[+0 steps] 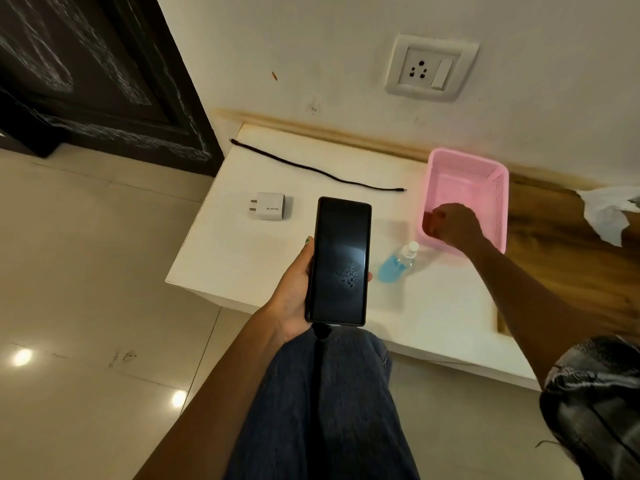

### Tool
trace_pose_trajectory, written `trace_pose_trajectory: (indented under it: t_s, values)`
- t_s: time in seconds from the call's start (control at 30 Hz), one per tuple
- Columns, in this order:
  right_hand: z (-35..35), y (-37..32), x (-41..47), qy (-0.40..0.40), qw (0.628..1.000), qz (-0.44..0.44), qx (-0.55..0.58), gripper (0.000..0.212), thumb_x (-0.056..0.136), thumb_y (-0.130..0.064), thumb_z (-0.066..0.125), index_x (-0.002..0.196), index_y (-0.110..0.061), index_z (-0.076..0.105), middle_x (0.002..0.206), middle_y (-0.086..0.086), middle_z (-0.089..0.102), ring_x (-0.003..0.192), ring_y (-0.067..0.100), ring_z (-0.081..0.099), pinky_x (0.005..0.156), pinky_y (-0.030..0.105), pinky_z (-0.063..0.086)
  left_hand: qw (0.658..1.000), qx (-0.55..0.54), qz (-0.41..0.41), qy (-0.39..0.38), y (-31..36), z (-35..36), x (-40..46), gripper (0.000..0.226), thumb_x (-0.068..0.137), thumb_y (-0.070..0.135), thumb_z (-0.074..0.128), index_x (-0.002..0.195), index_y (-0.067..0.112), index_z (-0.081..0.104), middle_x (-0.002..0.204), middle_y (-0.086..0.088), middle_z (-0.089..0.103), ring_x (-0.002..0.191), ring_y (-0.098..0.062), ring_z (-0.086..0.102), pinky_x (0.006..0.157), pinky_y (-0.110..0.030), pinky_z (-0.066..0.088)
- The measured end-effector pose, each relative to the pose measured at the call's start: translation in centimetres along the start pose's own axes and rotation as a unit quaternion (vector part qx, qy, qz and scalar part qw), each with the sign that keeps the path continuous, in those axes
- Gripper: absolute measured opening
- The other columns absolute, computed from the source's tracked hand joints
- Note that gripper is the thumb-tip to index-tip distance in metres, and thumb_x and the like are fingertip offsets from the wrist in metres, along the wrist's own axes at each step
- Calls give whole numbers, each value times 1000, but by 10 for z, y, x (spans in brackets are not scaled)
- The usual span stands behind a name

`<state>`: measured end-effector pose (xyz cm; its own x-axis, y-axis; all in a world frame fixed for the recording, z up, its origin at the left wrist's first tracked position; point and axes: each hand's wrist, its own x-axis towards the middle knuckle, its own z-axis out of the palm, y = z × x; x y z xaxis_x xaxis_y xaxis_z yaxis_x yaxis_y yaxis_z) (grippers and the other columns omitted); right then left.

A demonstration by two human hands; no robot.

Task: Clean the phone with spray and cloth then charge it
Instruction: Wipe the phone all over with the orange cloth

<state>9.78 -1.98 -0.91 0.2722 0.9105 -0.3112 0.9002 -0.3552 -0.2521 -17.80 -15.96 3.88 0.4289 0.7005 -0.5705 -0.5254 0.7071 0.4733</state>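
Holding the phone (337, 261) screen up in our left hand (294, 292), we have the thumb along its left edge and fingertips just showing at its right edge, so the fingers curl round it. The dark screen carries a patch of droplets in its lower right part. The phone hangs above the front edge of the white bench (242, 258), over our knee.

Our right hand (450, 225) reaches into the pink basket (498, 202), fingers curled; whether it grips anything we cannot tell. The basket stands on the bench near the wall.

The spray bottle (398, 263), clear with blue liquid and a white cap, lies tilted on the bench between the phone and the basket, just beside the basket's near corner. The white charger adapter (268, 206) lies left of the phone, prongs pointing left. The black cable (311, 169) lies stretched out behind them, plugged into nothing. A wall socket (429, 69) sits above the bench. A white cloth (609, 213) lies at the right edge, well apart from the basket.
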Motion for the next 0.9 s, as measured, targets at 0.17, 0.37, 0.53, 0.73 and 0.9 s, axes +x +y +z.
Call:
trace_pose_trajectory:
  t_s: [0.17,0.37,0.53,0.73,0.9]
  values:
    - [6,4,15,24,995,-16,-95,31,94,-35,51,107,-8,58,110,17,59,106,37,49,99,50,38,1000,-11,-4,0,0,-4,6,64,94,60,27,118,16,67,128,-18,61,111,-29,62,97,-44,48]
    - [-4,7,5,6,999,-11,-41,28,89,-38,58,92,-10,58,101,13,61,104,35,48,97,46,36,998,-31,5,-46,-4,-4,0,61,93,58,35,127,16,61,130,-18,59,115,-33,58,103,-54,39]
    - [-37,-3,-38,46,962,-26,268,24,77,-19,74,87,-2,61,89,14,70,82,32,66,77,39,54,993,-40,3,-113,-6,4,-21,64,92,59,37,137,16,50,140,-17,51,129,-36,47,105,-59,36]
    - [-77,-26,-127,107,841,-27,529,23,77,-6,70,98,-9,65,97,13,70,68,19,69,52,22,55,988,-11,-5,-154,-14,18,-58,67,96,59,26,143,16,42,146,-18,43,136,-35,38,108,-56,29]
    - [-82,-37,-216,78,774,-58,626,43,81,-11,70,121,-10,57,115,7,65,95,21,68,73,32,59,982,-2,-2,-191,-28,21,-96,67,96,58,28,142,12,43,145,-19,43,135,-36,38,110,-58,27]
